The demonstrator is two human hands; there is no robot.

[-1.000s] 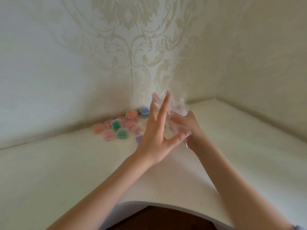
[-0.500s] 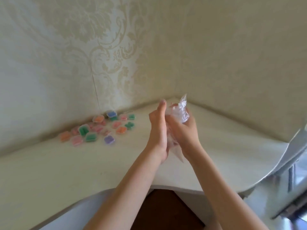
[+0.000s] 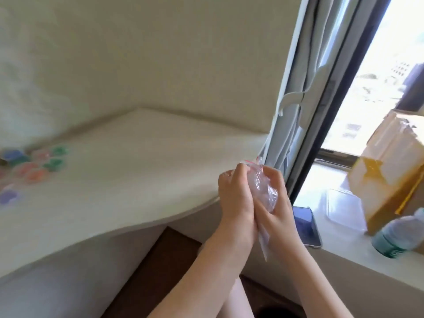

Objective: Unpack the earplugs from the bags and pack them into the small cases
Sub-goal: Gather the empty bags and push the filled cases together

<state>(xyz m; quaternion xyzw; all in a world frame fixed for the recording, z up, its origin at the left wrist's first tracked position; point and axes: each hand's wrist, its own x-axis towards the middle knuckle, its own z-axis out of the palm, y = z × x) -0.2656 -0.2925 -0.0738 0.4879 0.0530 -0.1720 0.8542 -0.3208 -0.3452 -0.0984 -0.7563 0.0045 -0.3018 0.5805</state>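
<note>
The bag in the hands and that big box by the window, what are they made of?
The bag looks like thin clear plastic: you can see through it, it crinkles and shines, and a red strip runs along its top. Both the left hand and right hand hold it. The box looks like brown cardboard, matte, with shiny tape on it.

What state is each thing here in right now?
Plastic bag: crumpled, held between both hands.
Left hand: gripping the bag.
Right hand: gripping the bag.
Small cases: lying in a cluster on the table, blurred.
Phone: lying flat on the sill.
Bottle: tilted.
</note>
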